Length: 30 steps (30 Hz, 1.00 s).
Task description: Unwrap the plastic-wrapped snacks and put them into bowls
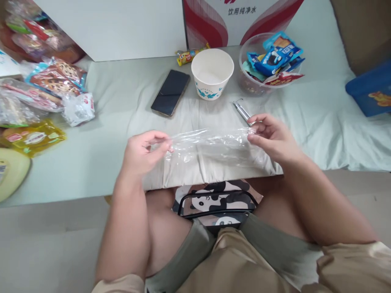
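A clear plastic bag (210, 142) stretches between my two hands, low over the front of the cloth-covered surface. My left hand (145, 150) pinches its left end between thumb and fingers. At the other end my right hand (271, 136) grips the plastic in the same way. Just behind the right fingertips lies a slim silver tool (242, 112), perhaps a nail clipper or pen; its kind is unclear. Farther back stand a white paper bowl (212, 75) with blue leaf prints and, to its left, a dark phone (171, 92) lying flat.
Snack packets fill a clear round tub (249, 77) at the back right. A yellow wrapped snack (191, 55) lies near the white board (116, 28). Packaged breads (56, 77) crowd the left side. At the right edge is a blue container (371, 87). A panda-print item (218, 201) sits between my legs.
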Each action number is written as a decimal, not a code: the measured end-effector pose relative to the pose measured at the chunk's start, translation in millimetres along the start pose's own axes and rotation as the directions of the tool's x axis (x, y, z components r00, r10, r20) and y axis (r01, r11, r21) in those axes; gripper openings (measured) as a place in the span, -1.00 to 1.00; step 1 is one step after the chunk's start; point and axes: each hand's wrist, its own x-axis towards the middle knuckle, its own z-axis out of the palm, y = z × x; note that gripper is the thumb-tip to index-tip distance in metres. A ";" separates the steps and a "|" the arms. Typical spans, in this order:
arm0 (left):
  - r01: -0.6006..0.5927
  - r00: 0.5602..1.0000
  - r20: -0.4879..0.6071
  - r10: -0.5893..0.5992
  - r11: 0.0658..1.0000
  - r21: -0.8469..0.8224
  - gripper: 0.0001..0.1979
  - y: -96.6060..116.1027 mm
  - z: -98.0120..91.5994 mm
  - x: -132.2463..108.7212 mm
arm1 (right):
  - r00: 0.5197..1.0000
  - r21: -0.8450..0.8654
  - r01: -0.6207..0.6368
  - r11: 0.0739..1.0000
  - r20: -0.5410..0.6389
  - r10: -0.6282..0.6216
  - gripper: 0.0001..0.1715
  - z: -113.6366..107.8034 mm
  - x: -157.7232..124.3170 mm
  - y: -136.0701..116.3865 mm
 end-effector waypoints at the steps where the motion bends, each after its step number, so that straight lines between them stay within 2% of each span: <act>1: 0.002 1.000 -0.019 -0.004 0.993 -0.122 -0.81 2.1 -2.6 -1.1 | 1.000 0.035 0.014 0.999 0.004 -0.014 -0.50 -1.3 0.0 1.1; 3: 0.028 0.999 -0.025 -0.038 0.946 -0.323 -0.74 6.7 -6.3 -1.6 | 0.999 0.096 0.034 0.995 0.002 -0.035 -0.47 -2.7 -0.2 3.7; 6: 0.188 0.980 0.028 -0.196 0.876 -0.445 -0.73 12.5 -5.3 3.3 | 1.000 0.159 0.010 0.987 -0.022 -0.007 -0.54 -0.7 0.7 7.8; 11: 0.447 0.879 0.058 -0.474 0.776 -0.445 -0.93 14.1 15.5 20.0 | 0.987 0.055 -0.035 0.998 -0.157 0.043 -0.66 10.3 6.3 10.0; 12: 0.481 0.858 0.044 -0.512 0.769 -0.421 -0.97 14.0 19.4 22.8 | 0.984 0.033 -0.038 0.999 -0.171 0.043 -0.67 11.6 6.6 9.2; 14: 0.510 0.835 -0.003 -0.551 0.775 -0.374 -0.93 14.3 22.7 26.8 | 0.984 0.031 -0.043 0.999 -0.174 0.048 -0.65 10.6 5.0 6.3; 16: 0.479 0.848 -0.028 -0.529 0.790 -0.383 -0.88 15.5 18.5 28.3 | 0.993 0.088 -0.051 0.995 -0.102 0.060 -0.55 4.6 1.1 3.1; 19: 0.417 0.889 0.044 -0.456 0.764 -0.493 -0.86 15.6 4.2 27.7 | 0.992 0.233 -0.089 0.968 0.113 0.064 -0.40 -7.7 -2.3 2.6; 20: 0.416 0.893 0.074 -0.443 0.752 -0.512 -0.86 14.4 0.3 27.4 | 0.988 0.275 -0.094 0.957 0.142 0.056 -0.39 -10.4 -1.3 3.9; 22: 0.447 0.884 0.116 -0.453 0.747 -0.493 -0.84 10.6 -2.4 27.5 | 0.996 0.339 -0.071 0.938 0.078 0.047 -0.44 -11.0 4.5 7.9; 24: 0.505 0.857 0.147 -0.494 0.751 -0.425 -0.83 6.6 2.6 28.7 | 0.998 0.395 -0.061 0.916 0.000 0.066 -0.50 -4.8 13.0 10.8; 25: 0.534 0.843 0.170 -0.511 0.752 -0.386 -0.82 5.4 7.0 29.5 | 0.997 0.425 -0.078 0.902 0.008 0.083 -0.52 0.2 17.1 10.9; 27: 0.560 0.829 0.219 -0.515 0.764 -0.322 -0.80 5.3 17.2 30.9 | 0.983 0.462 -0.172 0.870 0.132 0.124 -0.52 12.3 23.2 8.3; 30: 0.543 0.834 0.283 -0.474 0.794 -0.272 -0.78 9.7 28.8 31.5 | 0.899 0.393 -0.359 0.847 0.390 0.200 -0.43 30.3 25.7 1.1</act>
